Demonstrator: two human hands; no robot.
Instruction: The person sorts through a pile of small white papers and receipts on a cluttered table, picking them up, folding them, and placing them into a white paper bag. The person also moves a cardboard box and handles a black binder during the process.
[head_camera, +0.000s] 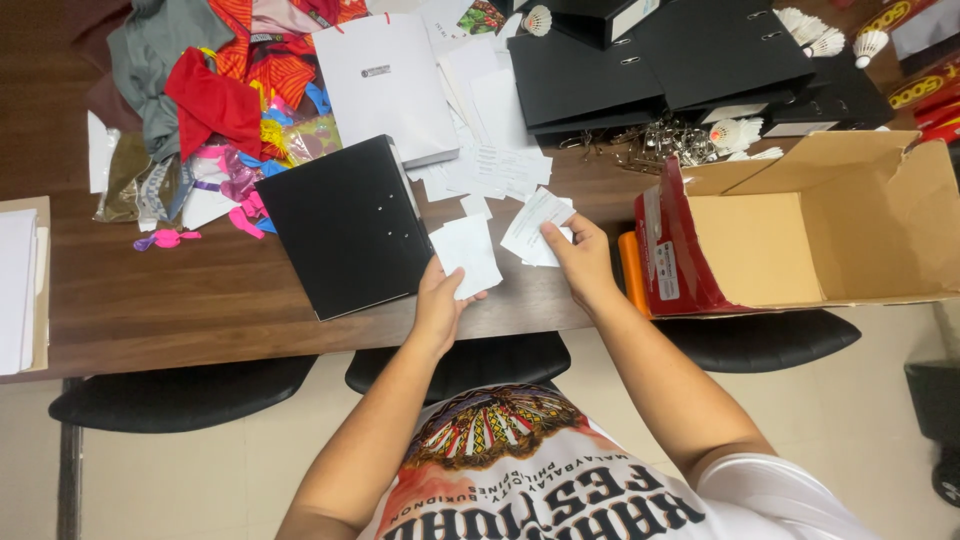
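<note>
Left hand (437, 300) gripping white slip (467, 254), right hand (582, 262) pinching slips (535, 226), beside open cardboard box (890, 220).

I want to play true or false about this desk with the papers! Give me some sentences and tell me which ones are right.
1. The left hand holds a white paper slip. True.
2. The right hand is inside the cardboard box. False: it holds white slips over the wooden table, beside the box.
3. The black binder by the left hand lies closed. True.
4. The cardboard box is full of shuttlecocks. False: the part that shows looks empty; shuttlecocks lie further back.
5. Colourful clothes are piled at the table's far left. True.
</note>
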